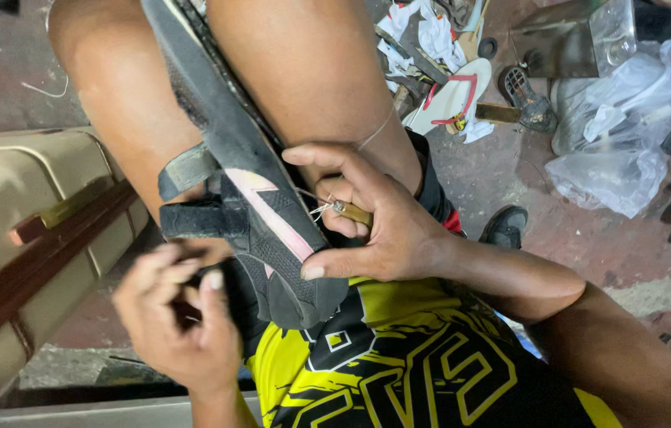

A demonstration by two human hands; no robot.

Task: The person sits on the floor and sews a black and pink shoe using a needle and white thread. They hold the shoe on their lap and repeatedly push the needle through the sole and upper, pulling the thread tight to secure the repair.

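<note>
The right hand [375, 226] grips a wooden-handled awl [351, 212], thumb braced on the black-and-pink shoe [260, 214] wedged between the knees. The left hand [177, 317], just below the shoe, pinches something too small to identify. Steady pressure with taut white thread [315, 208] should keep stitches even.

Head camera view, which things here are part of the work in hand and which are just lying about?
In use:
black sandal
wooden-handled awl in right hand
white thread
left hand at the sandal's edge

Lying about:
white flip-flop
clear plastic bag
beige case
</note>
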